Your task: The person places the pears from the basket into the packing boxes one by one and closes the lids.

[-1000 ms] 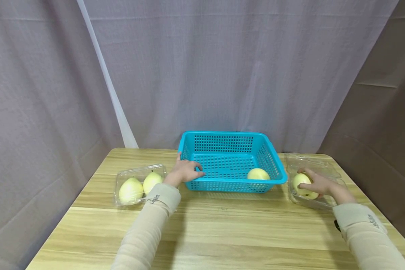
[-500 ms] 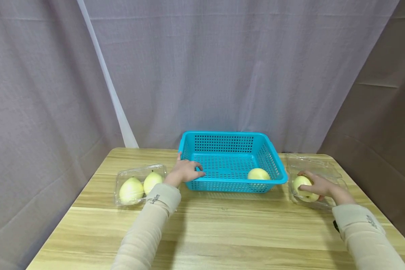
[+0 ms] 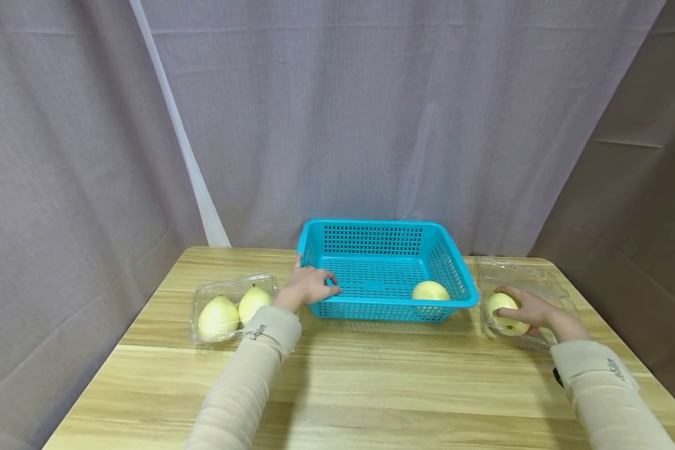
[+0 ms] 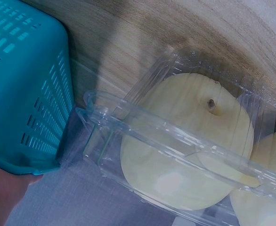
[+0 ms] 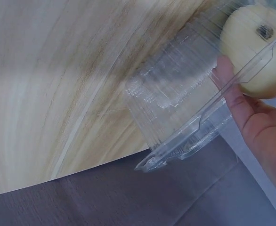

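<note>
My left hand (image 3: 308,286) holds the front left corner of a blue plastic basket (image 3: 379,310), its fingers bent over the rim. One pale yellow pear (image 3: 430,290) lies inside at the basket's front right. To the right, my right hand (image 3: 534,309) grips another pear (image 3: 505,314), thumb on the near side and fingers around the far side. In the right wrist view this pear (image 5: 253,47) shows its dark end, within the walls of an opened clear plastic clamshell box (image 5: 175,89).
At the left stands a second clear clamshell box (image 3: 202,294) with two pears (image 3: 218,317) in it, close beside my left forearm. Everything sits on a wooden table (image 3: 371,387). Grey curtains (image 3: 371,125) hang behind, with a brown one (image 3: 630,206) at the right.
My right hand and the pear in it have shifted very slightly to the left. My left hand and the basket stay in the same place.
</note>
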The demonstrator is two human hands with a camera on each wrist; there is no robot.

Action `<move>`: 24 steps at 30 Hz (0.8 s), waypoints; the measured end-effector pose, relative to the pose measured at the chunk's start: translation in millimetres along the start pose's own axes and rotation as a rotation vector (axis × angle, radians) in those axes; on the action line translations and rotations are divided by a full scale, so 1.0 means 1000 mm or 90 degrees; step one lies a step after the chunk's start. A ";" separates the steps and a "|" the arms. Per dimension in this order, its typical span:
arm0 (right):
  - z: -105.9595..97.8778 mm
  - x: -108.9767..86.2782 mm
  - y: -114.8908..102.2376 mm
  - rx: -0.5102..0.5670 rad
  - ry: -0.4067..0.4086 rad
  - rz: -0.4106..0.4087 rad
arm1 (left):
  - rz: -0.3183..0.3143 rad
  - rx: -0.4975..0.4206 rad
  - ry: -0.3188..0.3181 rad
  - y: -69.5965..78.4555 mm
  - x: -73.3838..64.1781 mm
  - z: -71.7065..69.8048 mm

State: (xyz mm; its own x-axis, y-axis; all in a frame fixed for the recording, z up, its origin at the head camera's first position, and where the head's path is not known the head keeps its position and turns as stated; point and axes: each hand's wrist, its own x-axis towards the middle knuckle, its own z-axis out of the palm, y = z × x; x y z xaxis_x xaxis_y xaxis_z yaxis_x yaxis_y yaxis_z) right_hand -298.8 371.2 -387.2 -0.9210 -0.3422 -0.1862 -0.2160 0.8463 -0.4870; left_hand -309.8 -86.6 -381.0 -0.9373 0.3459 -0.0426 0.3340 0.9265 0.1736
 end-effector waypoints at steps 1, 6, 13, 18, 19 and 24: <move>0.000 0.000 -0.001 0.000 -0.001 0.004 | 0.001 -0.001 0.001 0.000 0.000 0.000; 0.000 0.000 -0.002 0.009 -0.005 0.019 | 0.000 0.004 0.002 0.000 0.000 0.000; 0.000 0.000 -0.003 0.029 -0.012 0.011 | -0.003 0.004 0.004 0.000 0.001 0.001; 0.002 0.002 -0.003 0.020 -0.011 0.002 | -0.002 0.005 0.003 0.000 0.000 0.001; 0.002 0.002 -0.003 0.018 -0.010 0.002 | -0.002 0.004 0.003 0.000 0.000 0.001; 0.002 0.003 -0.002 -0.004 -0.008 -0.002 | 0.000 0.003 0.004 -0.001 0.002 0.002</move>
State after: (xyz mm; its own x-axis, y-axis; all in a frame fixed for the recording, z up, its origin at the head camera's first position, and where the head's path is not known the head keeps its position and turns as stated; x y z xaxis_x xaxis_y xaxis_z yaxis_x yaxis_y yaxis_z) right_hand -299.9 367.3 -388.6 -0.9161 -0.3502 -0.1952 -0.2214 0.8477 -0.4821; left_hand -311.3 -86.4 -382.9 -0.9380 0.3448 -0.0359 0.3344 0.9273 0.1683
